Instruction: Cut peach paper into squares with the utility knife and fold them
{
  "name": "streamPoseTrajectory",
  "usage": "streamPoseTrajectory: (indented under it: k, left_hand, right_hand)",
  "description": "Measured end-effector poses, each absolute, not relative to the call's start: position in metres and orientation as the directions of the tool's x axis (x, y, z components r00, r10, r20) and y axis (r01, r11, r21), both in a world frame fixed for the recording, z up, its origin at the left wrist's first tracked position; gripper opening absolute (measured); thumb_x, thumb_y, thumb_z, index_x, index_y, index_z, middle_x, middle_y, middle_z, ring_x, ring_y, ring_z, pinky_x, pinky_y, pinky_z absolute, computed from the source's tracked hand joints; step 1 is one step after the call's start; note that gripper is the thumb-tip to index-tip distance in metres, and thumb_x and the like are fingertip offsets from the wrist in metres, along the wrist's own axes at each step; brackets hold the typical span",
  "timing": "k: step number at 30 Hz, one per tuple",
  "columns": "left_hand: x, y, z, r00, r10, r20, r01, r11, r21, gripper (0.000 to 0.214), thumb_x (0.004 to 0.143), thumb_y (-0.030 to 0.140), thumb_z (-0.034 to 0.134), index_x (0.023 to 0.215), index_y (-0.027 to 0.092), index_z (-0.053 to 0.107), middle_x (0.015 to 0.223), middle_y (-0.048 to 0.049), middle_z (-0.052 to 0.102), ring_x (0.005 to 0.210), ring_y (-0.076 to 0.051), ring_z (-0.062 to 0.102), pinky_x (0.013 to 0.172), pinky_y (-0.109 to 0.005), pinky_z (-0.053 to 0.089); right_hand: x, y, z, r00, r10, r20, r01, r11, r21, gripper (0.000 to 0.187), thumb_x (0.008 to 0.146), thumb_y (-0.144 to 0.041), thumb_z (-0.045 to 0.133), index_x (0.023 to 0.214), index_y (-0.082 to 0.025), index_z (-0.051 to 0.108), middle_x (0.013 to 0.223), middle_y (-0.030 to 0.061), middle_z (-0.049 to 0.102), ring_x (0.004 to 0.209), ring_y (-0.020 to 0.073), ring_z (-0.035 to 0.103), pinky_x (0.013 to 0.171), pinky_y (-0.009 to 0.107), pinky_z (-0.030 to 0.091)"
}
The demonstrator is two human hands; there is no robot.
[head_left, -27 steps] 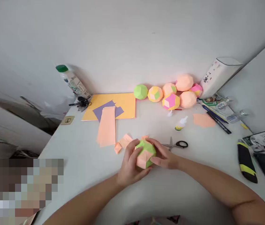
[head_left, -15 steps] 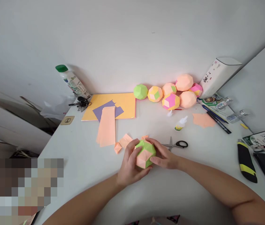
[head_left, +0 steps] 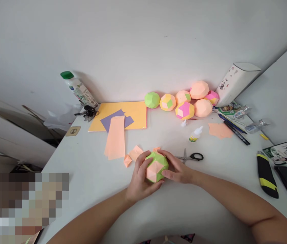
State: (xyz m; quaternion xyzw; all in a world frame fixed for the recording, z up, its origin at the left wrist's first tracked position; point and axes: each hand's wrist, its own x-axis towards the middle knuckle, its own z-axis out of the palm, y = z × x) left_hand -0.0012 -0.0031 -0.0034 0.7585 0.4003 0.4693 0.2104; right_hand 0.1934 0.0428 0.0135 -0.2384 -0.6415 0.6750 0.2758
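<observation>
A green-and-peach paper polyhedron [head_left: 156, 167] sat low over the near middle of the white desk [head_left: 173, 203], clasped from both sides: the left hand [head_left: 139, 179] and the right hand [head_left: 177, 167] each had their grip closed around it. Peach paper scraps [head_left: 132, 155] lay just behind, scissors [head_left: 191, 157] to the right. Farther back, a glue bottle [head_left: 196, 134] lay tipped, its contents unclear; a green-capped plastic bottle [head_left: 78, 88] leaned at the wall.

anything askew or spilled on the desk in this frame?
Nothing spilled. Both hands, left hand and right hand, cup the green-and-peach paper ball. Oddities: the glue bottle lies on its side, its small white cap off nearby, and the green-capped bottle appears to lean against the wall, though lens distortion may exaggerate it.
</observation>
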Motion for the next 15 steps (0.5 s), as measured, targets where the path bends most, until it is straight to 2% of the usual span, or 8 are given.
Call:
streamPoseTrajectory:
  k: [15]
  left_hand:
    - [-0.0011, -0.0032, -0.0041, 0.221, 0.816, 0.534, 0.425, -0.574, 0.700, 0.069, 0.076, 0.030, 0.068, 0.134, 0.025, 0.031, 0.137, -0.0162, 0.032, 0.127, -0.034, 0.035, 0.096, -0.056, 0.039]
  right_hand:
    - [0.1927, 0.0426, 0.0118, -0.725, 0.687, 0.048, -0.076, -0.011, -0.997, 0.064, 0.085, -0.039, 0.059, 0.139, -0.024, 0.026, 0.134, 0.0115, 0.038, 0.121, 0.0253, 0.042, 0.098, 0.044, 0.040]
